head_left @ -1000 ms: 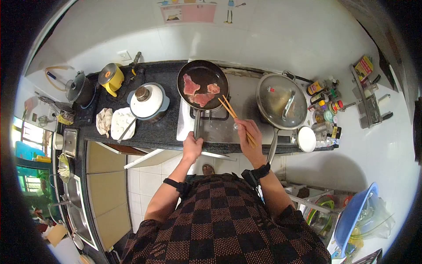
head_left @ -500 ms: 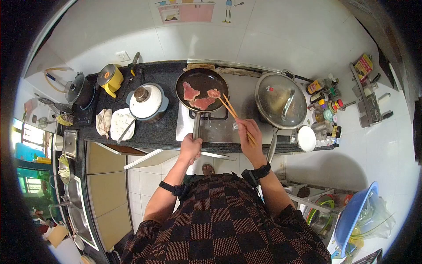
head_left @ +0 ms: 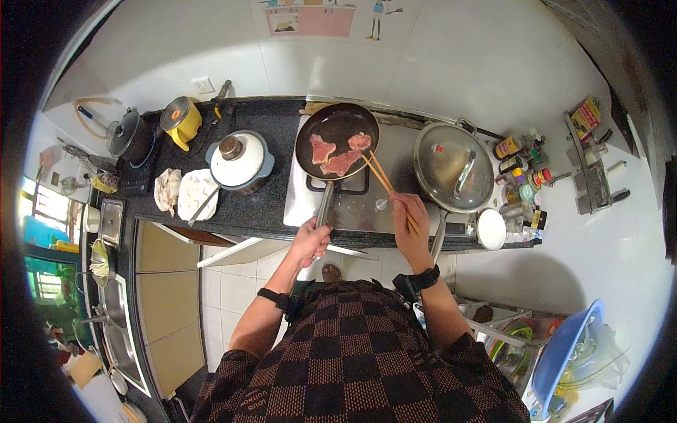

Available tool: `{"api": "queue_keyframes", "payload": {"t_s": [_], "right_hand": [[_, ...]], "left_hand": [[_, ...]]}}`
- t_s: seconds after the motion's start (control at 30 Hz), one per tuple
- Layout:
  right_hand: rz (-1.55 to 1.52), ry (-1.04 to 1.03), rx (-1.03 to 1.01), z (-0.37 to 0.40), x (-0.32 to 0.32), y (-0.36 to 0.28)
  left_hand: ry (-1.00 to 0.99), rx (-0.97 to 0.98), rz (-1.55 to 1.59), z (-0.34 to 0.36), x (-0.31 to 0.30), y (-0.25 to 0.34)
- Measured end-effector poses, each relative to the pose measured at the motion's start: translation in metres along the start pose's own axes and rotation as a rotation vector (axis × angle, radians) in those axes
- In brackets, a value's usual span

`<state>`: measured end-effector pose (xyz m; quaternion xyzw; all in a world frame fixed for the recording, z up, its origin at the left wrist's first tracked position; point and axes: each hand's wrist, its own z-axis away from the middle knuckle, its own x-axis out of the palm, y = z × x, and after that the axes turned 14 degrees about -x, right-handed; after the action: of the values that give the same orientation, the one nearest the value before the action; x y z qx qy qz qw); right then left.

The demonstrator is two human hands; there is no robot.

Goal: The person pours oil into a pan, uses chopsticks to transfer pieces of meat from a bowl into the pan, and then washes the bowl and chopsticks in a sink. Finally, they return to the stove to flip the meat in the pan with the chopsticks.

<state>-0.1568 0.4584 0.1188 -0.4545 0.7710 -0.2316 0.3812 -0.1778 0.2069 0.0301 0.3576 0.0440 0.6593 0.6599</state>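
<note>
My left hand (head_left: 310, 241) is closed around the handle of a dark frying pan (head_left: 341, 121), which sits over the left side of the stove. Inside the pan lie three reddish slices of raw-looking meat (head_left: 341, 163). A pair of wooden chopsticks (head_left: 379, 173) is gripped in my right hand (head_left: 409, 217), their tips at the small right-hand meat slice (head_left: 360, 141). To the right of the chopsticks stands a large lidded wok (head_left: 453, 168) with a glass lid, its handle pointing toward me near my right wrist.
Left of the pan are a blue pot (head_left: 257, 185) with a white lid, a white cloth (head_left: 199, 195) and a yellow kettle (head_left: 185, 130). Several seasoning bottles (head_left: 509, 146) and a white bowl (head_left: 491, 229) stand at the right. A cabinet door (head_left: 240, 252) hangs open below the counter.
The pan shows slightly farther right and higher as the view shifts. My right hand has moved a little down and right, with the chopstick tips still by the small slice.
</note>
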Motion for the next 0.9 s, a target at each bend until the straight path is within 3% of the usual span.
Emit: {"api": "queue_keyframes", "payload": {"t_s": [0.43, 0.6, 0.9], "right_hand": [[0.041, -0.023, -0.035, -0.004, 0.0, -0.004], [0.079, -0.011, -0.065, -0.002, 0.007, 0.002], [0.036, 0.012, 0.087, 0.012, 0.013, 0.026]], "left_hand": [[0.007, 0.046, -0.001, 0.0, 0.004, 0.003], [0.161, 0.075, -0.139, -0.012, 0.002, 0.0], [0.157, 0.034, -0.148, -0.026, -0.001, -0.01]]}}
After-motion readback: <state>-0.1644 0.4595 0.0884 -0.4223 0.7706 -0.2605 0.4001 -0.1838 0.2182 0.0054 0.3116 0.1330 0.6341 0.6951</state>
